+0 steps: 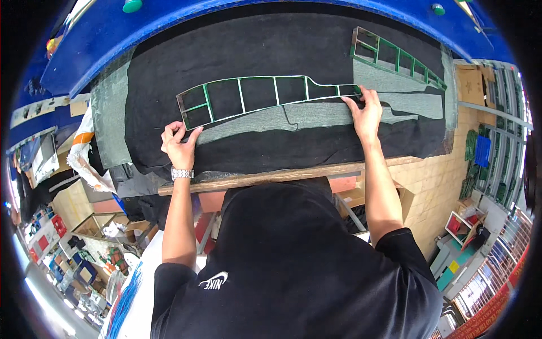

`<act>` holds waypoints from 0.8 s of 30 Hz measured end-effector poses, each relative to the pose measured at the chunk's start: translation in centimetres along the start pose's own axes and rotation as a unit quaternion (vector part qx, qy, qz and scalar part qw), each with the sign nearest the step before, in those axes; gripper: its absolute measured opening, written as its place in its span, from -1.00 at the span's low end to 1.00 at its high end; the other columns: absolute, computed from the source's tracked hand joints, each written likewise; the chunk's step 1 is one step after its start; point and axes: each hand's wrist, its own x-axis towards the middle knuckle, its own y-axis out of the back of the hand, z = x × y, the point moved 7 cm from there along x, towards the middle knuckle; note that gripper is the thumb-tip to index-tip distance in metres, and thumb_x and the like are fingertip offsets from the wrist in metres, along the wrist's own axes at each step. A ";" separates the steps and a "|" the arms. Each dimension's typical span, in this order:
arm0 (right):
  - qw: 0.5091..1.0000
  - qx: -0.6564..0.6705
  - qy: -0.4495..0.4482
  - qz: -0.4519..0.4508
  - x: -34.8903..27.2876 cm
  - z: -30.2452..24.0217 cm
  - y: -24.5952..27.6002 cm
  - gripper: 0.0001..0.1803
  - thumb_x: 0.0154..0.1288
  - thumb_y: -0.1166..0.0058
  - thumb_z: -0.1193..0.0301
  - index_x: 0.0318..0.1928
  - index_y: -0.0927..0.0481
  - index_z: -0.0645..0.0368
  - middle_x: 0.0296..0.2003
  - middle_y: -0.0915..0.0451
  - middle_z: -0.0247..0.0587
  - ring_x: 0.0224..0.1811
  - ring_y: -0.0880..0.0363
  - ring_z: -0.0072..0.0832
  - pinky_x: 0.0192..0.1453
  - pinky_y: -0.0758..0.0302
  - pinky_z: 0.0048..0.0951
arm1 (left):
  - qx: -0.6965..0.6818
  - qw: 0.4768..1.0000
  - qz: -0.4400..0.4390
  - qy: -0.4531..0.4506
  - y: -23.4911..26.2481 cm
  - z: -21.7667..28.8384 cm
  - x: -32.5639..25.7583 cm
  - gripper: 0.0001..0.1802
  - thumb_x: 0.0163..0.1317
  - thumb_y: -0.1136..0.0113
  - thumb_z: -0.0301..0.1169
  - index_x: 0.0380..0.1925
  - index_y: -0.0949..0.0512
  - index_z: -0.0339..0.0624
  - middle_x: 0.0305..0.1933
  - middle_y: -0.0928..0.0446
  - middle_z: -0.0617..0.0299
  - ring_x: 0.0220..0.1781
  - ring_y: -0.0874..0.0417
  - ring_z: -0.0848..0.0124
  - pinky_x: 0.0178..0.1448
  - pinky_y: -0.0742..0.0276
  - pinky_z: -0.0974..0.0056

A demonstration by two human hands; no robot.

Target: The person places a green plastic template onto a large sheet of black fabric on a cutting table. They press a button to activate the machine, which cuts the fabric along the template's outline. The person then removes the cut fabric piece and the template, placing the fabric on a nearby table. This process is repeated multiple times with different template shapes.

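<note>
A long, curved green metal cutting die [241, 95] with several crossbars spans the space between my hands. My left hand [179, 148] grips its wide lower-left corner, with thumb and fingers closed on the rim. At the narrow right end, my right hand [367, 116] pinches the frame between thumb and fingers. Beneath the die lies a black sheet of leather or fabric [254, 48] with long cut-out gaps. Whether the die touches the sheet or hovers just above it, I cannot tell. A second green cutting die [377, 51] rests at the far right of the sheet.
Through the gaps shows a worn grey-green board [248, 129]. A blue machine beam [226, 20] crosses the far side. Along the near edge runs a wooden strip [271, 176]. A white sack [84, 152] hangs at the left, and racks [499, 164] stand at the right.
</note>
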 end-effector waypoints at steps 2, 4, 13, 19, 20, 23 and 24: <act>0.999 0.025 -0.016 0.013 -0.3 0.3 0.2 -0.41 0.06 -0.58 0.37 0.11 -0.66 0.28 -0.23 -0.60 -0.11 -0.21 -0.63 -0.28 -0.07 -0.60 -0.26 | 0.017 1.000 0.010 -0.016 0.1 0.8 0.2 -0.56 -0.09 -0.71 -0.22 -0.31 -0.75 -0.27 -0.09 -0.65 0.28 -0.03 -0.61 0.25 0.07 -0.53 0.15; 0.998 0.059 -0.024 0.012 -0.5 0.9 0.3 -0.42 0.07 -0.57 0.37 0.11 -0.67 0.26 -0.19 -0.61 -0.11 -0.20 -0.64 -0.28 -0.06 -0.61 -0.27 | 0.014 1.000 0.006 -0.027 0.3 1.6 0.4 -0.58 -0.07 -0.71 -0.27 -0.32 -0.72 -0.30 -0.08 -0.66 0.22 -0.04 -0.63 0.22 0.07 -0.57 0.16; 0.996 0.046 0.011 0.076 -1.1 3.6 0.6 -0.80 0.19 -0.46 0.35 -0.18 -0.81 0.12 -0.24 -0.65 -0.34 -0.12 -0.58 -0.32 0.00 -0.37 -0.25 | -0.011 1.000 -0.013 0.015 -0.8 -1.4 -0.2 -0.58 0.03 -0.66 -0.32 -0.16 -0.74 -0.33 -0.01 -0.61 0.15 0.06 -0.62 0.22 0.21 -0.51 0.18; 0.995 0.074 0.022 0.067 -1.2 3.9 0.9 -0.81 0.22 -0.42 0.38 -0.15 -0.82 0.08 -0.22 -0.67 -0.41 -0.12 -0.58 -0.38 0.02 -0.31 -0.27 | -0.038 0.998 -0.016 0.036 -0.8 -1.4 -0.2 -0.59 0.04 -0.64 -0.38 -0.17 -0.71 -0.39 -0.04 -0.57 0.16 0.02 -0.59 0.27 0.17 -0.49 0.21; 0.995 0.075 0.025 0.064 -1.2 3.9 0.9 -0.81 0.21 -0.42 0.39 -0.15 -0.82 0.08 -0.22 -0.67 -0.42 -0.12 -0.58 -0.40 0.02 -0.30 -0.27 | -0.049 0.998 -0.020 0.045 -0.8 -1.4 -0.2 -0.59 0.05 -0.64 -0.38 -0.16 -0.71 -0.39 -0.03 -0.57 0.17 0.02 -0.59 0.28 0.17 -0.48 0.22; 0.994 0.093 0.038 0.047 -1.2 3.8 1.2 -0.80 0.20 -0.42 0.39 -0.14 -0.82 0.06 -0.22 -0.67 -0.45 -0.11 -0.58 -0.43 0.03 -0.28 -0.27 | -0.055 0.995 -0.031 0.072 -0.7 -1.7 -0.3 -0.58 0.09 -0.63 -0.38 -0.11 -0.71 -0.39 -0.01 -0.55 0.22 0.00 -0.57 0.37 0.16 -0.48 0.31; 0.994 0.096 0.039 0.040 -1.3 4.1 1.2 -0.80 0.21 -0.41 0.39 -0.13 -0.82 0.05 -0.22 -0.67 -0.46 -0.10 -0.58 -0.45 0.04 -0.28 -0.28 | -0.055 0.994 -0.035 0.085 -0.6 -2.0 -0.2 -0.57 0.10 -0.63 -0.37 -0.10 -0.71 -0.38 -0.02 -0.55 0.23 -0.01 -0.57 0.39 0.16 -0.48 0.32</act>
